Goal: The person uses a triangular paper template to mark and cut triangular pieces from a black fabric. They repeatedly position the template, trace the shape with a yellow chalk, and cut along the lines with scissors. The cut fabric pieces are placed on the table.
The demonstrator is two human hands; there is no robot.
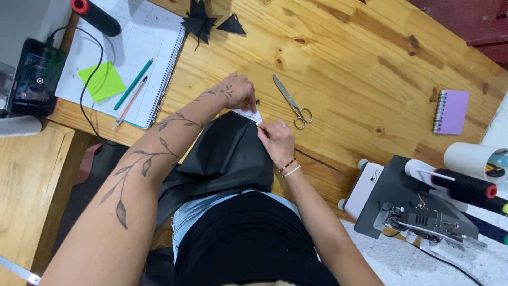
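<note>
Black fabric (225, 156) hangs toward body; both hands pinch small white tag (250, 114) at far edge, left hand (236, 91) above, right hand (276, 139) below.

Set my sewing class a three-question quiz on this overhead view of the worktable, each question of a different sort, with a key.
1. True or false: the scissors lie closed on the wooden table, apart from both hands.
2. What do the left hand and right hand pinch between them at the edge of the black fabric?
A. a small white tag
B. a green pencil
C. a purple notepad
3. Fill in: the green sticky note rests on the open spiral ____.

Key: 1 true; 2 A; 3 notebook.
</note>
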